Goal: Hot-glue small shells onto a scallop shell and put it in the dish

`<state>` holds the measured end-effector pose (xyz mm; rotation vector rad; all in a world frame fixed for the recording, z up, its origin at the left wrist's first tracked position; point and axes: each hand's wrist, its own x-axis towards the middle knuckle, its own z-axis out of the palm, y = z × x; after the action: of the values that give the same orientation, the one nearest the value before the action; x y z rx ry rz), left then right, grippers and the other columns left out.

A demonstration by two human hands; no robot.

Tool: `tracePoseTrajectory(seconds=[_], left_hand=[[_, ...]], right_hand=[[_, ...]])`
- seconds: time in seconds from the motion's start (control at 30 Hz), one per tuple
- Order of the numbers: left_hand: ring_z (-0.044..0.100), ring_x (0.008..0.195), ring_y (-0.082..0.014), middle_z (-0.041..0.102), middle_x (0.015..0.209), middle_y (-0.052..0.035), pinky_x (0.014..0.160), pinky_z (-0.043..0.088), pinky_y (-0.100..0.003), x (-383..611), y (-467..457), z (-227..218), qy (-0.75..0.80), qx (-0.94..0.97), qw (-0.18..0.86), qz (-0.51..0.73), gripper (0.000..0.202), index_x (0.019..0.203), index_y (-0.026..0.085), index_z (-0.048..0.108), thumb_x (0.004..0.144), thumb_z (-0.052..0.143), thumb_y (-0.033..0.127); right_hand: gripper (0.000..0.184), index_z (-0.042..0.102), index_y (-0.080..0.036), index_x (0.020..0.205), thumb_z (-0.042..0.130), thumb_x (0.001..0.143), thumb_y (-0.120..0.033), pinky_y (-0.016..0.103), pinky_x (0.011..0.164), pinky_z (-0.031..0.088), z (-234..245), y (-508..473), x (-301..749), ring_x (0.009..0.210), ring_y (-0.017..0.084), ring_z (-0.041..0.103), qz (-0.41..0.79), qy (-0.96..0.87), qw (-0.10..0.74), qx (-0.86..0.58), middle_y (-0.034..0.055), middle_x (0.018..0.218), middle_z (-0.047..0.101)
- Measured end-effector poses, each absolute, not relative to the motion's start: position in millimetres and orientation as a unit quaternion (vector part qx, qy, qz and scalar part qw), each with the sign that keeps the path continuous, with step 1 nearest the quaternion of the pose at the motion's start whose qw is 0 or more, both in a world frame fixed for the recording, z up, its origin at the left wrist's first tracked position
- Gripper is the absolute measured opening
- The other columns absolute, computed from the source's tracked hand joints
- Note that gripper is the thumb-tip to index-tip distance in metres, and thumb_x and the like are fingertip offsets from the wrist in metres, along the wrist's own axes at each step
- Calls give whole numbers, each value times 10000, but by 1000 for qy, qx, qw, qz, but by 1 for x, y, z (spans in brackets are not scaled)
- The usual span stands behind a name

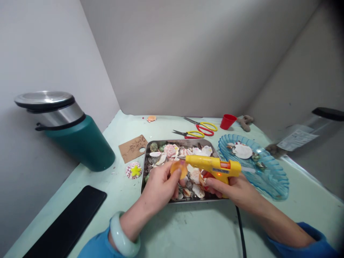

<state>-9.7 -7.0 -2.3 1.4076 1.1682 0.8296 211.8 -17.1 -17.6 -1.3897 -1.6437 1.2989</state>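
Orange shell (179, 172): thin and rounded; raised over the near middle of the tray (142, 179), clear of the heap of shells (170, 150).
Left hand (161, 181): pinches the orange shell, thumb in front, fingers behind, clamped together on it.
Right hand (236, 188): grips the glue gun (206, 163) from the right, fingers closed around the handle; finger pressure on the trigger impossible to tell.
Glue gun: yellow, nearly level, nozzle (182, 157) aimed left at the upper edge of the orange shell; touching or just apart, cannot tell. Shows a lit orange light on the side and a pale glue stick (248, 170) out of the right end.
Tray: metal, full of mixed shells, partly hidden under both hands.
Left of the tray: round speckled piece with a yellow star (135, 170), brown card (129, 149) with a hole, then green bottle (80, 143); black flat object (72, 222) at near left.
Far side: two pairs of scissors (197, 134) with yellow and red handles, small orange piece (152, 118), red cup (228, 122) toward the right, lumpy brown object (245, 122) just beside it.
Right of the tray: blue scalloped dish (279, 181), bearing a white oval piece (243, 151) and small shells.
Near edge: black cord (241, 229) below the right hand; pale green bangle (120, 234) on the left wrist.
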Motion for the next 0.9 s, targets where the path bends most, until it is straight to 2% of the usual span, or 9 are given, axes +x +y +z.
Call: tracePoseTrajectory(seconds=[0.07,0.2,0.3,0.53,0.7,0.8,0.9], left_hand=[[501,384,-96,634,631,20,415,389,-219,-10,-10,-2,513,626,476,344,257,875,191,620,911,466,394],[571,495,-124,656,651,8,517,406,-229,-9,-15,-4,532,704,311,353,266,1038,203,669,935,443,296],[617,585,-151,684,684,-15,576,414,-241,-8,-16,-7,537,731,219,360,268,1055,186,678,924,447,218],[667,691,-174,732,784,-42,645,449,-256,-6,-14,-10,544,736,164,367,253,1001,187,686,902,455,163],[600,556,-145,681,681,-25,548,400,-245,-7,-14,-9,572,705,215,359,231,918,182,671,907,441,206],[537,438,-118,645,621,3,457,381,-230,-8,-11,-8,569,628,370,380,215,868,190,628,908,450,304],[449,339,-97,553,465,41,392,354,-211,-9,-5,-7,525,541,532,385,246,773,183,567,883,487,389]], right_hand=[[301,653,-208,799,630,829,-507,263,483,428,-17,-17,211,547,151,525,492,-615,312,-532,3,627,590],[325,643,-203,755,629,828,-520,262,495,435,-19,-17,212,560,150,530,473,-628,306,-536,6,631,595],[323,650,-203,757,640,818,-520,259,488,436,-23,-17,215,562,153,541,456,-627,312,-549,9,629,604],[269,666,-212,764,621,838,-466,252,470,439,-21,-20,214,555,158,566,439,-654,316,-529,3,614,609],[231,670,-214,737,640,821,-427,255,464,428,-17,-21,210,526,155,555,393,-679,322,-529,-10,564,577],[229,665,-211,747,639,824,-426,251,454,418,-18,-21,210,520,150,547,407,-673,329,-523,-11,569,574],[252,662,-210,786,627,838,-455,250,458,420,-21,-19,212,539,151,550,436,-658,319,-524,-3,606,593]])
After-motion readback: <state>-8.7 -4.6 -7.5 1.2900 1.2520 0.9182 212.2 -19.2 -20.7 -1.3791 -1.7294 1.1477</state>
